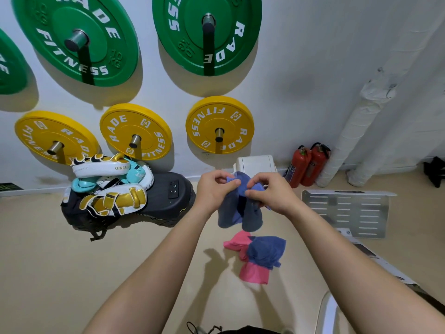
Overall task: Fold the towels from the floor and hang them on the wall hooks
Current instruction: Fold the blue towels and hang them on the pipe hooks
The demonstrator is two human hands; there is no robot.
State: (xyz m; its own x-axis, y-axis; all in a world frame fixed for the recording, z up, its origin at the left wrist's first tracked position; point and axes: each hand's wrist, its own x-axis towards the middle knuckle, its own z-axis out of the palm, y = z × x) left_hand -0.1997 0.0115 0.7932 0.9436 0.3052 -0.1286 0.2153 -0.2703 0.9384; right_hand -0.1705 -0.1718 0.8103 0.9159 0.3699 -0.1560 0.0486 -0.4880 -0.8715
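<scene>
Bare forearms, the left forearm [154,273] and the right forearm [349,249], reach forward side by side over the beige floor [72,261]. High above the fingers, green Rade Fitness bumper plates [79,39] hang on wall pegs, with a row of yellow bumper plates [136,131] under them. Left of the fingers, a black platform [168,198] lies on the floor with gold-and-white boxing pads [115,198] piled on it. Right of the fingers lies a slotted metal panel [346,213]; beyond it, two red fire extinguishers [308,165] stand against the wall.

A held blue towel [231,213] hangs bunched between the hands, clear of the floor. The left hand [214,189] pinches one upper edge, its fingertips [231,182] curled tightly on the cloth. The right hand [272,194] pinches the other edge just beside it, its fingers [252,194] likewise clamped on the fabric. Most of the cloth droops below both sets of fingers.

Below the fingers and nearer the camera, a second blue towel [265,251] lies crumpled across a pink towel [254,273] on the floor, touching it.
</scene>
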